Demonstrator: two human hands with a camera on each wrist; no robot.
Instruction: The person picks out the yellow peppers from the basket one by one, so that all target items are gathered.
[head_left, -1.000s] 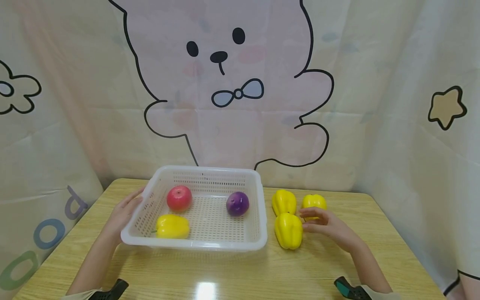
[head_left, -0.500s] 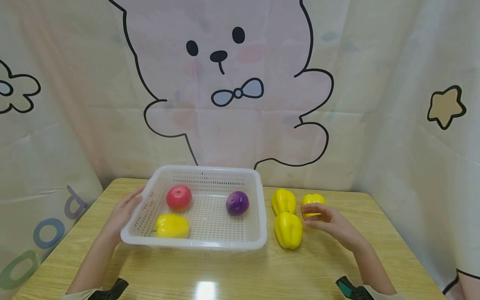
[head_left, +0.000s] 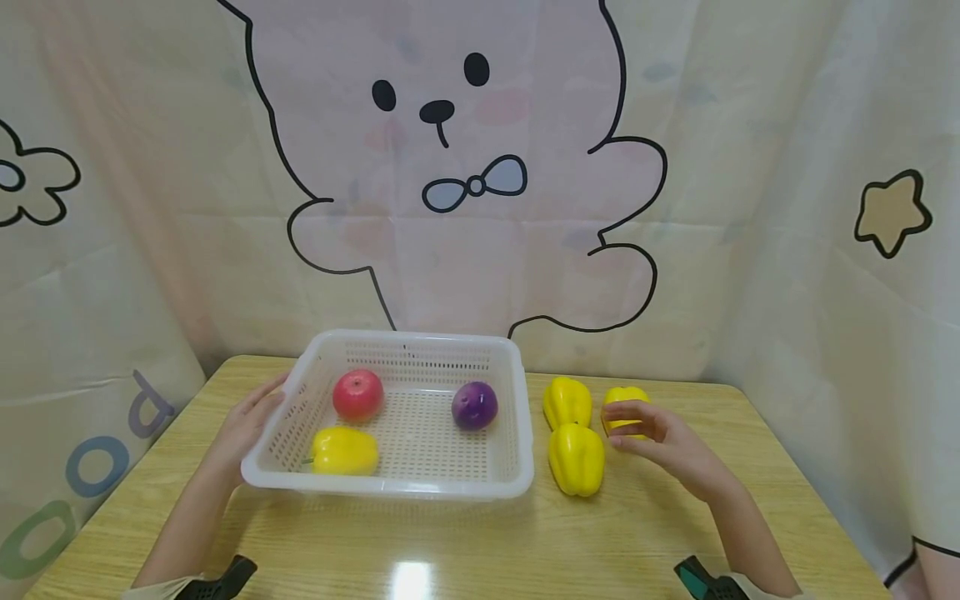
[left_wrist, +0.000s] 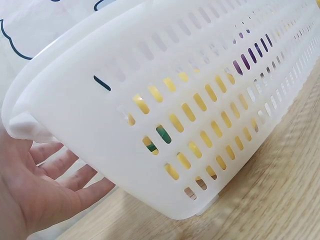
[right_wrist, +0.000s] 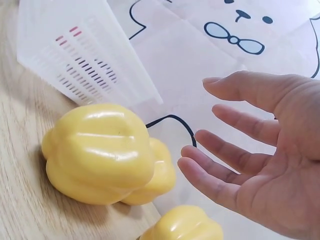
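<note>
A white plastic basket (head_left: 427, 490) holds a red apple (head_left: 357, 395), a purple round fruit or vegetable (head_left: 475, 406) and a yellow bell pepper (head_left: 345, 452). My left hand (head_left: 243, 429) rests against the basket's left side, its fingers (left_wrist: 75, 180) extended along the outer wall below the rim. Right of the basket are three more yellow bell peppers: one in front (head_left: 577, 460), another right behind it (head_left: 567, 403), and a third (head_left: 627, 395) partly covered by my right hand (head_left: 667, 446). Thumb and fingers of that hand are spread, with nothing between them in the right wrist view.
The wooden table (head_left: 480, 550) runs up to a printed curtain (head_left: 450, 275) at the back, and similar cloth hangs on both sides. Light glares off the table's front.
My right hand has shifted slightly right, away from the front bell pepper, and now overlaps the rear right one. My left hand, the basket and its contents have stayed in place.
</note>
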